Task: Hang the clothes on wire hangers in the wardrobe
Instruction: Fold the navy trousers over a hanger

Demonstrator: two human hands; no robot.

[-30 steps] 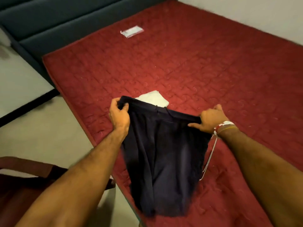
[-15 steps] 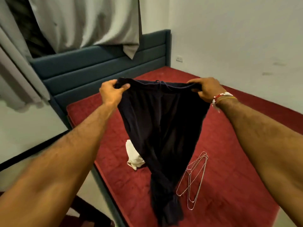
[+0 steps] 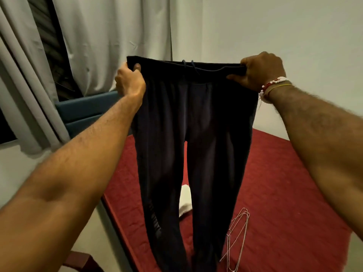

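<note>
The left hand (image 3: 128, 81) and the right hand (image 3: 259, 70) each grip one end of the waistband of the dark trousers (image 3: 194, 144), held up over the red bed (image 3: 284, 193). Wire hangers (image 3: 236, 238) lie on the bed, beside a white cloth (image 3: 184, 199).

Both hands (image 3: 129, 80) (image 3: 260, 70) hold dark trousers (image 3: 194, 144) up over bed (image 3: 284, 193).

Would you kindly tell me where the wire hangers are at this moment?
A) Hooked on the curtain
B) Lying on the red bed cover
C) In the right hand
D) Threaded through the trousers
B: the wire hangers lie on the red bed cover, untouched, while the left hand and right hand both grip the waistband of the dark trousers.
</note>
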